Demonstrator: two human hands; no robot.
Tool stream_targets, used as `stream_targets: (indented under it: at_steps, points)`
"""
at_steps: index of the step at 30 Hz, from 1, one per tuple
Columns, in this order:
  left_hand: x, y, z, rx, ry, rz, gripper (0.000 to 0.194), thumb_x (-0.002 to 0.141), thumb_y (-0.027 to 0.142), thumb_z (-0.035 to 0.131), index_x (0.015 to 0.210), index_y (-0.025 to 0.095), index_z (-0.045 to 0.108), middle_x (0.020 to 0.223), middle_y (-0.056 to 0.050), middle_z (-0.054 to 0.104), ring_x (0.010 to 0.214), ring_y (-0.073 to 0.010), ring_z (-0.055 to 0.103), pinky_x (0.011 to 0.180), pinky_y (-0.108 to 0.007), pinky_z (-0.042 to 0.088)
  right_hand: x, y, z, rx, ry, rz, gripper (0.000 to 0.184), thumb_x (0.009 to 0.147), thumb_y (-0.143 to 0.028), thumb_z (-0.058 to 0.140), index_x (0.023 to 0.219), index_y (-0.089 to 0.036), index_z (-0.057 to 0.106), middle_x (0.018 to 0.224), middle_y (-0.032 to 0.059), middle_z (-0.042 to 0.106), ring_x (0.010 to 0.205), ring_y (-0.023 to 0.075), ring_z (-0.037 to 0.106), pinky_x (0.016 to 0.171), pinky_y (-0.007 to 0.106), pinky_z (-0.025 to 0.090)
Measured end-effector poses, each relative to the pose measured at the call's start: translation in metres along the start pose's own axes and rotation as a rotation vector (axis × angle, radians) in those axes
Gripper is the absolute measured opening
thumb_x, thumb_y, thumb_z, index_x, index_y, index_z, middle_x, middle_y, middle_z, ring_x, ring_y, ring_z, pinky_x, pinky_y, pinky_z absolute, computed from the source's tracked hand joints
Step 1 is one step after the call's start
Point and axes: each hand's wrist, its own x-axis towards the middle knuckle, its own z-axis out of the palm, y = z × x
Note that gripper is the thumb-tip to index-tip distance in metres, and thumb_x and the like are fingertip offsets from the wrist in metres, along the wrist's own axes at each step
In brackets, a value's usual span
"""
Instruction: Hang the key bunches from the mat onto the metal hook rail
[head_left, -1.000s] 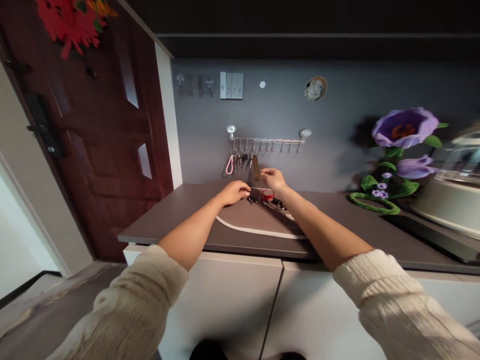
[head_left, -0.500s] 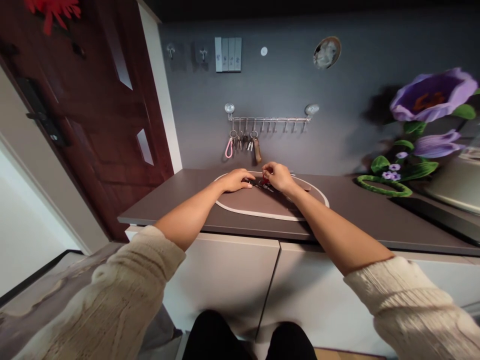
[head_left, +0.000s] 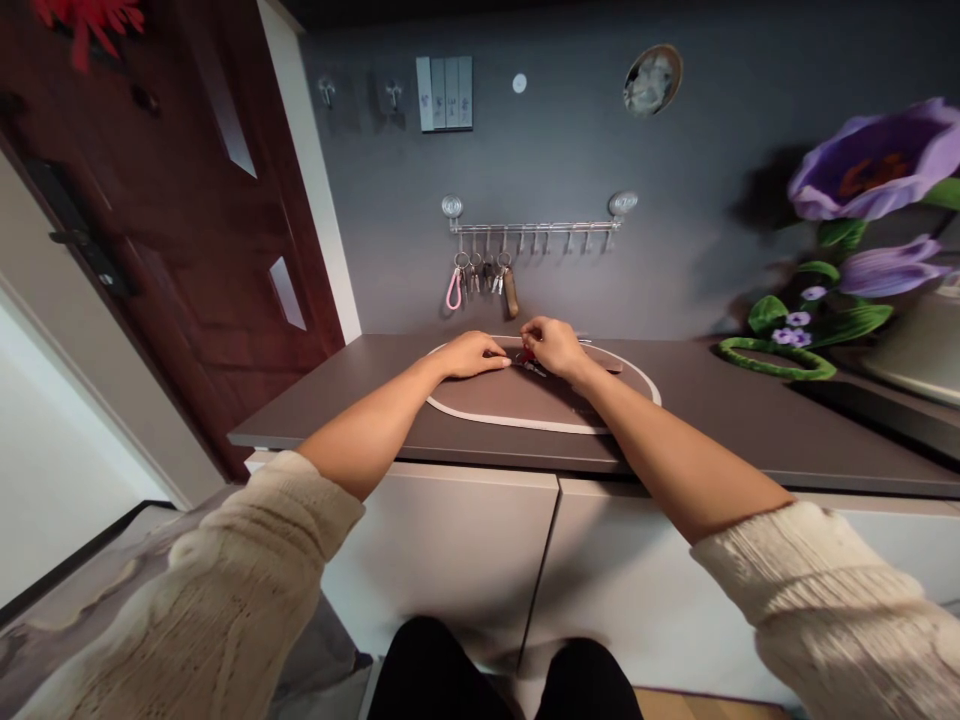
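My right hand [head_left: 553, 345] is closed in a pinch on a bunch of keys [head_left: 534, 367] with a red tassel or cord [head_left: 526, 353], low over the brown oval mat [head_left: 510, 405]. Beside it on the left, my left hand [head_left: 472, 355] rests on the mat, thumb and fingers apart, next to something small and dark that is mostly hidden. Above both hands, a clear hook rail [head_left: 536, 229] is fixed to the wall. Several key rings hang from its left hooks, among them a pink loop [head_left: 454, 290] and a brown fob [head_left: 511, 292].
A flat brown item [head_left: 606, 365] lies on the mat behind my right wrist. Purple fabric flowers [head_left: 874, 175] with a green ring base [head_left: 776, 360] stand on the counter at the right, near a pale rounded object [head_left: 915, 335]. A dark red door [head_left: 172, 230] is at the left.
My right hand has come down from beside the hanging brown fob to the mat and closed on the keys with the red cord. My left hand stays almost in place. The view has tilted down.
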Motion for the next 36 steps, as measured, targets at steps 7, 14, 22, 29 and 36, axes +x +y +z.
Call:
stream_targets:
  at_steps: [7,14,22,29,36]
  points:
    - [0.0,0.003,-0.001,0.06,0.047,-0.088,0.037,0.079,0.038,0.04,0.067,0.012,0.064,0.056,0.002,0.055,0.052,-0.0077,0.04,0.052,-0.021,0.027,-0.002,-0.002,0.0,-0.053,-0.033,-0.007,0.015,0.074,-0.013,0.052,0.081,-0.017,0.064,0.079,0.005,0.065,0.076,0.0149,0.057,0.074,0.024,0.04]
    - [0.004,0.002,-0.002,-0.126,0.171,-0.192,0.03,0.078,0.03,0.045,0.061,0.01,0.059,0.056,0.0,0.056,0.053,-0.0076,0.046,0.054,-0.021,0.032,-0.003,-0.005,0.0,-0.059,-0.046,-0.009,0.014,0.075,-0.015,0.053,0.083,-0.017,0.065,0.083,0.0061,0.066,0.077,0.0161,0.058,0.073,0.025,0.041]
    - [0.01,0.003,-0.001,-0.815,0.296,-0.397,0.014,0.078,0.019,0.051,0.072,0.009,0.058,0.066,-0.004,0.063,0.062,-0.0081,0.059,0.066,-0.022,0.046,-0.007,-0.01,-0.003,-0.047,-0.072,-0.052,0.017,0.077,-0.02,0.052,0.089,-0.016,0.063,0.081,0.005,0.066,0.074,0.0137,0.059,0.071,0.023,0.041]
    - [0.009,0.006,-0.005,-1.024,0.336,-0.387,0.013,0.08,0.018,0.05,0.078,0.01,0.059,0.072,-0.005,0.065,0.067,-0.0084,0.062,0.076,-0.025,0.048,-0.008,-0.01,-0.001,0.022,-0.054,-0.111,0.019,0.077,-0.027,0.051,0.089,-0.016,0.062,0.078,0.0036,0.065,0.068,0.0124,0.057,0.067,0.023,0.041]
    - [0.009,0.008,-0.006,-1.115,0.368,-0.388,0.011,0.08,0.017,0.05,0.08,0.008,0.058,0.071,-0.005,0.065,0.065,-0.0086,0.062,0.083,-0.031,0.047,-0.009,-0.013,-0.002,0.099,-0.015,-0.172,0.018,0.077,-0.028,0.049,0.084,-0.016,0.061,0.072,0.0018,0.063,0.061,0.0106,0.053,0.062,0.023,0.039]
